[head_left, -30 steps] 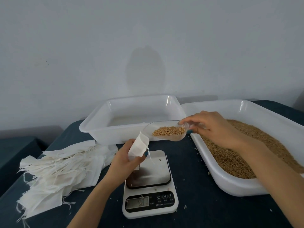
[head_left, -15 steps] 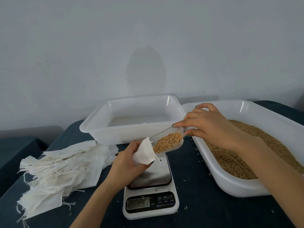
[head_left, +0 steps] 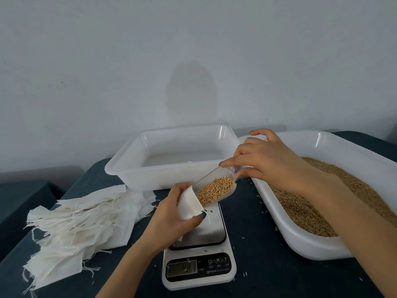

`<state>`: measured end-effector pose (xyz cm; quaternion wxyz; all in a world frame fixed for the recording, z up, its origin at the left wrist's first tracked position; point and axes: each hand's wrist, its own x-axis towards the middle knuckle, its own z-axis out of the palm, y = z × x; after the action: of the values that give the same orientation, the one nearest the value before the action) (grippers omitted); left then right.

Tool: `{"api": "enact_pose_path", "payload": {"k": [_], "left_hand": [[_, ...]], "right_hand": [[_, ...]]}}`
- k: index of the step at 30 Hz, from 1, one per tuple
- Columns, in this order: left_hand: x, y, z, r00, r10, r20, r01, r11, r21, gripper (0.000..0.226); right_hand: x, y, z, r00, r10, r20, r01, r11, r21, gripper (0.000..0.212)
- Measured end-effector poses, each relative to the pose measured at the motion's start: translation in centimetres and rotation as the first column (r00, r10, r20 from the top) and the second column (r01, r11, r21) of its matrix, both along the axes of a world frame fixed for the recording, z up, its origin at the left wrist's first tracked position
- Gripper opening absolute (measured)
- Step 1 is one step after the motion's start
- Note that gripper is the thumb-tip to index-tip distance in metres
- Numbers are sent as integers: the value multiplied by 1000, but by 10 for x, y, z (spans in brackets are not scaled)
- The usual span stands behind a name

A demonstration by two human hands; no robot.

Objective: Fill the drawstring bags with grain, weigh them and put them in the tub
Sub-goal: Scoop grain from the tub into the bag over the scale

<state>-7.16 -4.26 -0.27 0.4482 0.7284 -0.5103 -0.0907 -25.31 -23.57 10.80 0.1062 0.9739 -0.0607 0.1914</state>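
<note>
A: Item 1, bag (head_left: 190, 204). Why is it held there?

B: Left hand (head_left: 175, 218) grips it, mouth tilted up and to the right, over the back of the scale (head_left: 198, 250). Held open so the scoop can feed it; stray grain would likely drop on or near the platter.

A: Item 2, scoop (head_left: 217, 190)?

B: Clear plastic, pinched at its handle end by the right hand (head_left: 266, 163), thumb and fingers closed around it. Tipped down, lip at the bag's mouth, grain (head_left: 216, 190) piled toward the low end. Judged mid-pour.

A: Item 3, spare bags (head_left: 79, 220)?

B: 1 loose heap, strings trailing, at the table's (head_left: 257, 254) left edge, within the left hand's reach.

A: Item 4, trays?

B: 2. The grain tray (head_left: 300, 241) runs along the right edge, under the right forearm, so scooping is a short move. The tub (head_left: 169, 160) sits at the back, beyond the scale; I see no filled bags in it.

A: Scale reading?

B: Display (head_left: 182, 268) lit, digits too blurred to read.

A: Risk?

B: Narrow mouth, wide scoop: spillage. A few grains already lie scattered on the table.
</note>
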Motion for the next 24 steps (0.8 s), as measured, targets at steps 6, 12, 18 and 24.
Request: {"api": "enact_pose_path", "payload": {"k": [6,12,18,24], "left_hand": [[2,-2,-2,999,9,43,-10,1000,14,50],[0,-3,-2,1000,-15,15,15,1000,9,48],[-2,-2,1,998,-47,-36,46,998,-31,45],[-4,0,4,997,-61,-53,58,997,-50,42]], "right_hand": [[2,7,12,999,-7,39,8,1000,-20,40],[2,15,23,999,-21,30,23,996,-81,37],[1,19,31,999,-26,25,29,991,-133,37],[-1,21,33,998,-8,58,16,991,-132,39]]}}
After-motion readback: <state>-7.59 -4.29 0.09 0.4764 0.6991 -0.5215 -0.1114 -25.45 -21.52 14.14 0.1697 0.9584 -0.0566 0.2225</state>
